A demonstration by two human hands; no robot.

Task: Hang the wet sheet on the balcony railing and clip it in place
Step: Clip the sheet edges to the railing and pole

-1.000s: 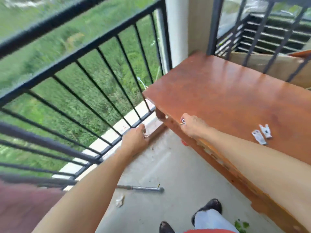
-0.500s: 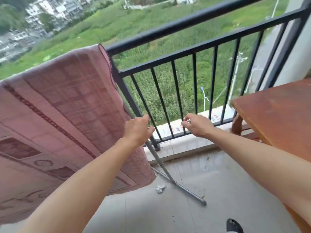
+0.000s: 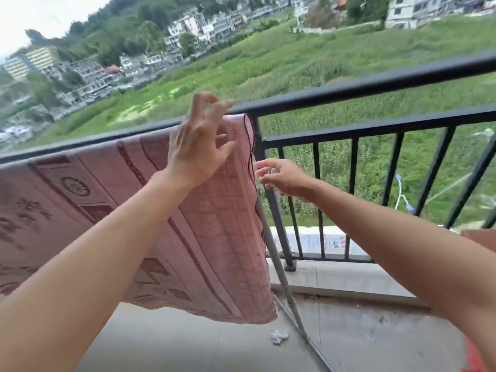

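Pink sheet (image 3: 214, 237) hangs over the black railing (image 3: 375, 86) across left and centre frame, left hand (image 3: 196, 151) at its top right corner with fingers spread loose, holding nothing, right hand (image 3: 284, 177) just right of its edge pinching what looks like 1 small pale clip (image 3: 273, 171).

I see black railing (image 3: 375, 87) carrying pink sheet (image 3: 214, 237), grey floor (image 3: 188, 345), white scrap (image 3: 278, 337) near 6 o'clock, metal pole (image 3: 279, 267) at its 3 o'clock
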